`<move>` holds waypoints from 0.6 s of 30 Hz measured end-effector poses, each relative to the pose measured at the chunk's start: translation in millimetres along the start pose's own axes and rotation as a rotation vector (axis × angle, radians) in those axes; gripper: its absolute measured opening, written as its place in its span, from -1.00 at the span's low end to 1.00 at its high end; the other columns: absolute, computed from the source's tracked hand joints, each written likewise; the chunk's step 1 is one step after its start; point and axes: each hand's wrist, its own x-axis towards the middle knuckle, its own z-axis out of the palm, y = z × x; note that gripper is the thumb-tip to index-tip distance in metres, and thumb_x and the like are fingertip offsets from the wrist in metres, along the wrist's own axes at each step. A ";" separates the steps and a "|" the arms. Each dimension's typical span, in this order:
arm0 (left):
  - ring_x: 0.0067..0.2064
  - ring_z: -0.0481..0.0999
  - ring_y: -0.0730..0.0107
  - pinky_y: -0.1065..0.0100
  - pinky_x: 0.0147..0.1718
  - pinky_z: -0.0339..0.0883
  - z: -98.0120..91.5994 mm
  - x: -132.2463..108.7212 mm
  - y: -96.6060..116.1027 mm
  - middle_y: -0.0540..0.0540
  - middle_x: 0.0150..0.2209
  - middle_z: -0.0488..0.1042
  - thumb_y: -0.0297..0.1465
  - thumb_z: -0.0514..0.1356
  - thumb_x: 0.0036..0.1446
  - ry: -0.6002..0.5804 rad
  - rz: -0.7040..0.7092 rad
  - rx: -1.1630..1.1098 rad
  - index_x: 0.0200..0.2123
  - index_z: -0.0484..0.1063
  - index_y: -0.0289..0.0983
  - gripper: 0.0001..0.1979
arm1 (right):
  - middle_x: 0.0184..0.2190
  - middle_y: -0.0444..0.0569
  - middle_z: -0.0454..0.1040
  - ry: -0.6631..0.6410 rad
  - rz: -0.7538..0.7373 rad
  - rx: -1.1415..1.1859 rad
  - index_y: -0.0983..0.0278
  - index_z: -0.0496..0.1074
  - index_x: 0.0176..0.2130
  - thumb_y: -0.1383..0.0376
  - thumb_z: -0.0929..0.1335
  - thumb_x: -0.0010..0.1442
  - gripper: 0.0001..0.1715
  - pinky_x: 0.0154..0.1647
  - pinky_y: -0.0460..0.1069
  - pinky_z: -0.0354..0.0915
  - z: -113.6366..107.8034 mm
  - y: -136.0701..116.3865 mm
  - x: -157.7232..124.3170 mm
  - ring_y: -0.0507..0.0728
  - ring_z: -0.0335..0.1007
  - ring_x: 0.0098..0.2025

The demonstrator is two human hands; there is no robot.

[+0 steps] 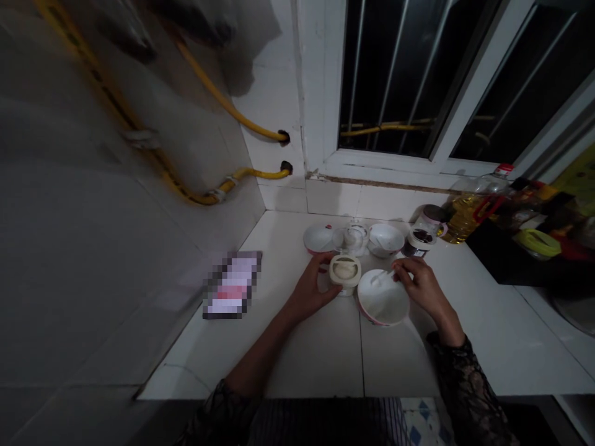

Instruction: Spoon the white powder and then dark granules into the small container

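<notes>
My left hand (310,288) is wrapped round a small cream jar (344,271) that stands open on the white counter (325,347), with something pale inside it. My right hand (421,285) pinches the handle of a white spoon (383,277) whose bowl rests in a white bowl with a pink rim (383,298), just right of the jar. Behind them stand a white bowl with a red mark (317,238), a small glass jar (356,236), another white bowl (385,240) and a dark jar (418,242).
A blurred flat object (232,285) leans against the left tiled wall. An oil bottle (469,207) and several cluttered items stand at the right by a dark tray (511,260). Yellow gas hoses (242,179) run along the wall. A barred window (418,74) is behind.
</notes>
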 end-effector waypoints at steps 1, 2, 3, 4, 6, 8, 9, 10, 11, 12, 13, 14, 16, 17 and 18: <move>0.06 0.44 0.12 0.09 -0.02 0.39 -0.1 0.1 0.6 -0.18 0.10 0.38 -0.35 0.33 0.02 -0.003 0.001 0.002 0.14 0.20 -0.16 -0.38 | -0.54 -0.04 0.53 -0.035 -0.036 -0.021 0.19 0.48 -0.39 0.21 0.27 0.28 -0.73 -0.06 0.12 0.25 2.4 -0.4 -0.2 0.19 0.43 -0.37; 0.07 0.44 0.12 0.09 -0.02 0.39 -0.1 0.1 1.2 -0.18 0.10 0.38 -0.35 0.33 0.03 -0.002 0.000 0.004 0.14 0.20 -0.16 -0.38 | -0.53 -0.04 0.54 -0.072 -0.071 -0.024 0.19 0.49 -0.36 0.23 0.26 0.28 -0.73 -0.04 0.13 0.24 4.7 -2.0 -0.8 0.18 0.43 -0.39; 0.07 0.44 0.12 0.09 -0.02 0.39 -0.1 0.1 1.7 -0.18 0.10 0.38 -0.35 0.33 0.03 0.003 -0.002 0.006 0.14 0.20 -0.16 -0.39 | -0.52 -0.04 0.55 -0.117 -0.100 -0.009 0.20 0.50 -0.34 0.25 0.25 0.29 -0.73 -0.03 0.13 0.24 6.6 -4.2 -1.6 0.17 0.43 -0.39; 0.07 0.44 0.12 0.09 -0.02 0.38 0.0 0.1 2.0 -0.18 0.10 0.38 -0.36 0.32 0.03 0.008 -0.004 0.009 0.14 0.20 -0.16 -0.39 | -0.51 -0.04 0.56 -0.167 -0.120 0.019 0.19 0.50 -0.33 0.26 0.24 0.29 -0.73 -0.04 0.12 0.25 7.4 -6.6 -2.6 0.17 0.44 -0.38; 0.07 0.44 0.11 0.09 -0.03 0.38 0.3 0.1 2.3 -0.18 0.10 0.38 -0.36 0.32 0.02 0.009 -0.005 0.010 0.13 0.20 -0.16 -0.40 | -0.48 -0.02 0.58 -0.250 -0.126 0.082 0.19 0.51 -0.34 0.25 0.25 0.30 -0.72 -0.07 0.09 0.27 5.3 -10.3 -4.5 0.18 0.45 -0.32; 0.08 0.43 0.11 0.09 -0.03 0.38 0.3 0.2 2.2 -0.19 0.11 0.37 -0.36 0.32 0.02 0.002 -0.003 0.007 0.12 0.21 -0.16 -0.41 | -0.47 0.00 0.58 -0.261 -0.094 0.094 0.19 0.51 -0.36 0.24 0.26 0.29 -0.73 -0.11 0.08 0.29 0.1 -10.5 -5.4 0.20 0.45 -0.27; 0.08 0.43 0.11 0.09 -0.03 0.38 0.2 0.3 2.2 -0.19 0.12 0.37 -0.35 0.32 0.02 0.000 -0.004 0.005 0.12 0.21 -0.16 -0.41 | -0.48 0.00 0.58 -0.242 -0.074 0.078 0.19 0.51 -0.36 0.25 0.27 0.28 -0.74 -0.11 0.08 0.29 -2.6 -9.5 -5.4 0.20 0.44 -0.27; 0.09 0.42 0.11 0.10 -0.03 0.38 0.0 0.3 2.3 -0.19 0.12 0.37 -0.35 0.32 0.02 0.000 -0.005 0.005 0.12 0.21 -0.17 -0.41 | -0.49 -0.01 0.58 -0.219 -0.059 0.053 0.19 0.51 -0.36 0.26 0.27 0.27 -0.75 -0.09 0.09 0.28 -4.7 -8.1 -5.1 0.19 0.44 -0.30; 0.09 0.42 0.11 0.10 -0.02 0.38 -0.2 0.4 2.6 -0.19 0.12 0.37 -0.35 0.32 0.02 0.000 -0.008 0.005 0.12 0.21 -0.17 -0.41 | -0.51 -0.03 0.57 -0.200 -0.052 0.025 0.20 0.51 -0.36 0.28 0.27 0.26 -0.76 -0.07 0.10 0.27 -5.9 -6.9 -4.8 0.19 0.43 -0.33; 0.10 0.42 0.10 0.10 -0.02 0.38 -0.4 0.4 3.0 -0.19 0.11 0.37 -0.35 0.32 0.03 0.000 -0.011 0.005 0.11 0.22 -0.17 -0.42 | -0.53 -0.05 0.56 -0.197 -0.052 0.004 0.20 0.51 -0.36 0.30 0.27 0.24 -0.76 -0.05 0.12 0.26 -6.0 -6.1 -4.5 0.18 0.42 -0.35; 0.10 0.42 0.10 0.10 -0.02 0.38 -0.7 0.4 3.4 -0.19 0.11 0.38 -0.35 0.32 0.03 -0.001 -0.014 0.003 0.11 0.22 -0.17 -0.42 | -0.54 -0.06 0.56 -0.206 -0.057 -0.003 0.20 0.51 -0.36 0.32 0.27 0.24 -0.77 -0.03 0.12 0.25 -5.1 -6.0 -4.5 0.17 0.41 -0.37; 0.10 0.42 0.10 0.09 -0.02 0.38 -0.9 0.4 3.9 -0.19 0.11 0.38 -0.34 0.32 0.03 -0.003 -0.015 0.001 0.11 0.22 -0.17 -0.43 | -0.54 -0.06 0.56 -0.222 -0.059 0.005 0.19 0.51 -0.37 0.33 0.27 0.23 -0.76 -0.03 0.12 0.25 -3.5 -6.6 -4.8 0.18 0.41 -0.36; 0.10 0.43 0.10 0.09 -0.02 0.38 -1.2 0.3 4.4 -0.19 0.12 0.38 -0.34 0.32 0.03 -0.007 -0.012 -0.005 0.10 0.24 -0.16 -0.44 | -0.53 -0.04 0.56 -0.261 -0.045 0.057 0.19 0.49 -0.41 0.32 0.27 0.24 -0.74 -0.08 0.10 0.27 1.1 -9.4 -6.2 0.20 0.42 -0.29; 0.10 0.43 0.10 0.09 -0.01 0.39 -1.1 0.3 4.4 -0.19 0.12 0.38 -0.33 0.32 0.03 -0.008 -0.011 -0.008 0.09 0.24 -0.16 -0.45 | -0.52 -0.03 0.57 -0.276 -0.027 0.091 0.19 0.49 -0.44 0.31 0.27 0.24 -0.73 -0.12 0.09 0.28 3.4 -11.0 -6.9 0.21 0.42 -0.26; 0.09 0.44 0.10 0.10 -0.02 0.39 -1.0 0.3 4.2 -0.19 0.12 0.38 -0.33 0.33 0.03 -0.007 -0.009 -0.008 0.09 0.25 -0.16 -0.44 | -0.51 -0.02 0.57 -0.282 -0.005 0.123 0.19 0.47 -0.47 0.29 0.27 0.24 -0.71 -0.15 0.07 0.28 5.5 -12.4 -7.6 0.21 0.42 -0.25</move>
